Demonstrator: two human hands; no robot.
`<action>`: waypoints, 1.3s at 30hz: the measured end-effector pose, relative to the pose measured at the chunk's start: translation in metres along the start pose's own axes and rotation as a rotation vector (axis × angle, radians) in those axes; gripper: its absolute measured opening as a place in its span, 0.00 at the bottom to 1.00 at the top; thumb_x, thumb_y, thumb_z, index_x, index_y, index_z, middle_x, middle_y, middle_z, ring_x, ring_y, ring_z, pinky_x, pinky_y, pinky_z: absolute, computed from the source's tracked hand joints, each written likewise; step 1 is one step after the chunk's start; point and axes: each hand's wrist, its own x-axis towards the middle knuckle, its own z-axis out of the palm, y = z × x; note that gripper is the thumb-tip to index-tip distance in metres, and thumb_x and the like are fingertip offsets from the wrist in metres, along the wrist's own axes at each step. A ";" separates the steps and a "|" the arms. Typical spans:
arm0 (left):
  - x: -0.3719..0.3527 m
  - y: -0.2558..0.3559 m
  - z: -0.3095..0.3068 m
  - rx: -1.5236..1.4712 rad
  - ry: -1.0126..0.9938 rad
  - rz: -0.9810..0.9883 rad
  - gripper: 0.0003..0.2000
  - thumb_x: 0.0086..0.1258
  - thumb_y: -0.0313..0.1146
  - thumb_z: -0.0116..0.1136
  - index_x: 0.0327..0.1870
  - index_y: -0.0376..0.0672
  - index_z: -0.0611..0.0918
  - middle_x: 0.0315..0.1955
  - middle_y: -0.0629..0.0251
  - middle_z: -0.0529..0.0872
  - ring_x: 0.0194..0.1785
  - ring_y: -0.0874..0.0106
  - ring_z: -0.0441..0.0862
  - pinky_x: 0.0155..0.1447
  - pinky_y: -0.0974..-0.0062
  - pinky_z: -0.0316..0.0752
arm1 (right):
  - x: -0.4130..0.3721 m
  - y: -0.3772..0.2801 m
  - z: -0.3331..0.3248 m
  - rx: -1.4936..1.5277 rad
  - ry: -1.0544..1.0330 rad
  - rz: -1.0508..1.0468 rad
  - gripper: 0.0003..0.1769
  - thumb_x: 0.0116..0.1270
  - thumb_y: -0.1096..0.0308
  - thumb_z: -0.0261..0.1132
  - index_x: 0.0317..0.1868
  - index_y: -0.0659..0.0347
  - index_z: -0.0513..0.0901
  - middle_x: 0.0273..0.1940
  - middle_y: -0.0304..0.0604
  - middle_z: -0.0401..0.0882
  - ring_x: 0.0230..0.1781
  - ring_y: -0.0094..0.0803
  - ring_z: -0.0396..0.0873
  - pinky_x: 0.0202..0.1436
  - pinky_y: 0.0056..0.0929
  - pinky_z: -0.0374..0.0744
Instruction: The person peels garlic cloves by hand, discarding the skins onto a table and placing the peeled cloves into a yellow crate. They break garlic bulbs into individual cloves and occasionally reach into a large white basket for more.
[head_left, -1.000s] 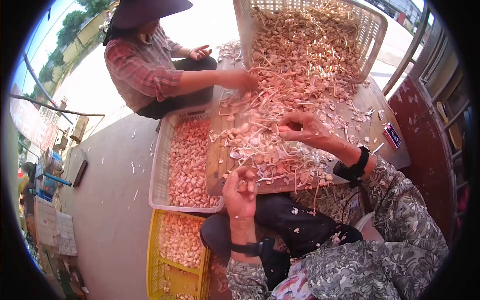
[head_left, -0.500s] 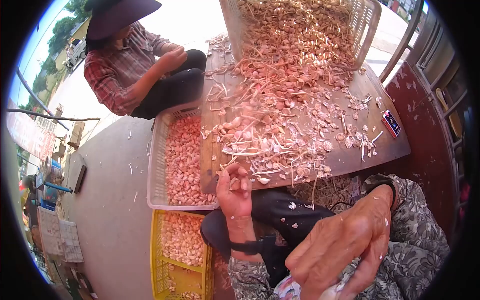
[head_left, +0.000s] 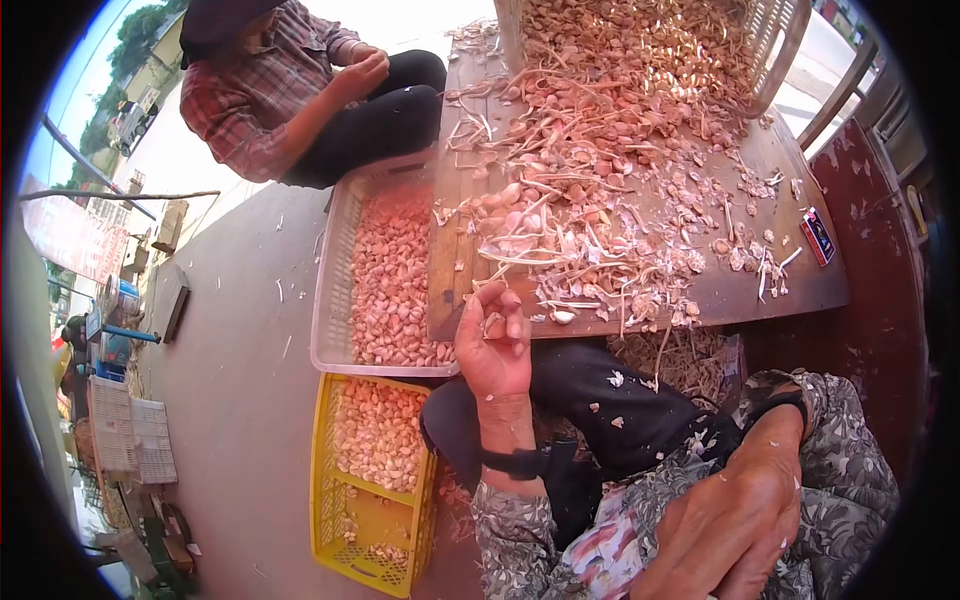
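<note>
The fingers of the left hand (head_left: 497, 350) were curled in, narrow, by the near edge of the board (head_left: 451, 240). The right hand (head_left: 735, 510) hung low over the lap, its back up and its fingertips hidden; from where I stood I couldn't tell whether either held a clove. Just beyond the left fingers lay the garlic (head_left: 600, 120), heaped with stalks and papery skins.

Plenty had been picked out, I'd judge: loose cloves (head_left: 392, 280) spread across the white crate (head_left: 330, 290), and more filled the upper part of the yellow crate (head_left: 322, 450), with just a few in the lower. Yet plenty was left, the heap running back into a tipped basket (head_left: 785, 60).

A small red box (head_left: 817, 236) lay toward the board's right side. Across the corner sat a co-worker (head_left: 260, 90) in checks, hands together. Scraps dotted the grey floor (head_left: 230, 380), and sunlight glared behind.
</note>
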 end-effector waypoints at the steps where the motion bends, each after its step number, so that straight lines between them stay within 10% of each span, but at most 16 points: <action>1: 0.000 0.000 0.000 -0.003 0.001 0.001 0.15 0.70 0.36 0.45 0.45 0.33 0.78 0.33 0.57 0.78 0.23 0.76 0.69 0.20 0.84 0.61 | 0.006 0.000 -0.004 0.012 -0.050 -0.023 0.18 0.61 0.69 0.65 0.44 0.78 0.77 0.33 0.55 0.80 0.30 0.42 0.81 0.29 0.30 0.76; 17: 0.001 -0.003 0.005 0.026 0.036 0.023 0.15 0.70 0.36 0.45 0.44 0.33 0.78 0.31 0.58 0.78 0.21 0.77 0.69 0.19 0.84 0.60 | -0.001 0.006 -0.009 -0.024 0.095 -0.002 0.14 0.60 0.72 0.66 0.39 0.79 0.78 0.30 0.54 0.80 0.26 0.39 0.81 0.25 0.29 0.76; 21: -0.001 -0.003 0.001 0.048 -0.023 -0.004 0.18 0.71 0.40 0.43 0.47 0.33 0.76 0.33 0.57 0.77 0.24 0.75 0.70 0.22 0.83 0.64 | 0.005 0.005 -0.030 -0.087 0.201 0.196 0.17 0.61 0.76 0.63 0.48 0.81 0.73 0.41 0.59 0.79 0.39 0.43 0.82 0.41 0.31 0.78; 23: -0.003 -0.001 0.009 0.041 -0.003 -0.035 0.19 0.71 0.42 0.43 0.46 0.32 0.76 0.34 0.56 0.77 0.25 0.75 0.71 0.22 0.83 0.66 | 0.013 0.027 -0.047 -0.531 0.518 0.136 0.11 0.64 0.71 0.62 0.44 0.67 0.76 0.25 0.36 0.76 0.27 0.18 0.75 0.31 0.18 0.71; 25: -0.006 -0.009 0.033 0.086 0.370 0.047 0.22 0.71 0.45 0.40 0.47 0.31 0.74 0.37 0.55 0.77 0.29 0.72 0.73 0.25 0.82 0.70 | 0.015 0.043 -0.084 -1.097 0.514 0.093 0.14 0.63 0.70 0.62 0.48 0.65 0.77 0.33 0.44 0.80 0.30 0.28 0.80 0.33 0.25 0.76; 30: -0.001 0.000 0.000 -0.078 -0.089 -0.022 0.24 0.73 0.46 0.37 0.49 0.30 0.74 0.38 0.52 0.78 0.32 0.72 0.73 0.22 0.80 0.67 | -0.020 0.051 -0.145 -1.717 0.757 0.143 0.17 0.60 0.70 0.62 0.51 0.62 0.74 0.34 0.48 0.75 0.32 0.44 0.76 0.34 0.35 0.74; 39: 0.001 0.000 -0.003 -0.068 -0.031 0.015 0.20 0.73 0.42 0.40 0.44 0.29 0.77 0.36 0.51 0.78 0.27 0.74 0.70 0.18 0.84 0.62 | -0.046 0.082 -0.141 -1.893 0.444 0.475 0.10 0.57 0.68 0.63 0.35 0.63 0.73 0.32 0.49 0.69 0.32 0.45 0.75 0.31 0.39 0.74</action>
